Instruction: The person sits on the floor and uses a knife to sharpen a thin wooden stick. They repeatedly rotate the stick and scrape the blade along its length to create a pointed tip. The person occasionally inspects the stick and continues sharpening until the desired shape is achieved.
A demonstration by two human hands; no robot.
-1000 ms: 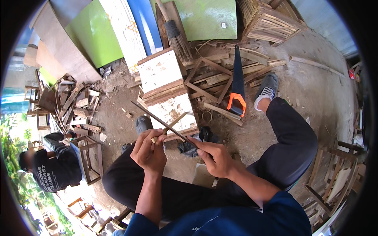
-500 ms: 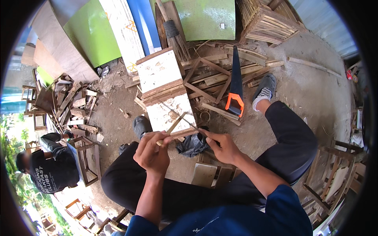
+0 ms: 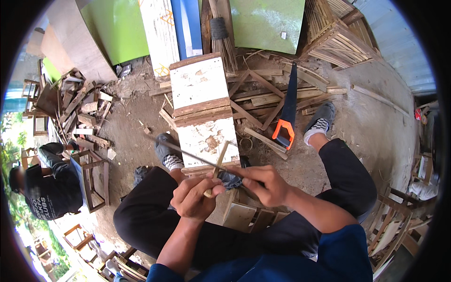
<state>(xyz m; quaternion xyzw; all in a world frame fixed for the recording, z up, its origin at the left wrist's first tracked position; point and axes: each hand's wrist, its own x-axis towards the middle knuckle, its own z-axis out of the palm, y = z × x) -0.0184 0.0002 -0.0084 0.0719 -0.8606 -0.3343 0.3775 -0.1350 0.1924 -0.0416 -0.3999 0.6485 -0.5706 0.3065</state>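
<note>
My left hand (image 3: 193, 193) is closed around a thin wooden stick (image 3: 222, 155) that slants up and away from the fist, its short lower end showing below the fingers. In my right hand (image 3: 267, 184) is a long thin-bladed knife (image 3: 185, 152), its handle hidden by the fingers. The dark blade lies across the stick just above my left fist and points to the far left. Beyond both hands stands a low wooden bench (image 3: 196, 89) with worn white panels and brown wood strips.
An orange-handled handsaw (image 3: 284, 131) leans on scrap wood strips (image 3: 268, 98) to the right. A broom (image 3: 220, 37) stands behind the bench. A black plastic bag (image 3: 230, 180) lies under my hands. At left are a scrap pile (image 3: 77, 105) and a seated person (image 3: 54, 188).
The knife's blade has swung so its tip reaches farther left, and it now crosses the stick close to my left fist. Both hands sit slightly lower and closer together. The whole view has shifted.
</note>
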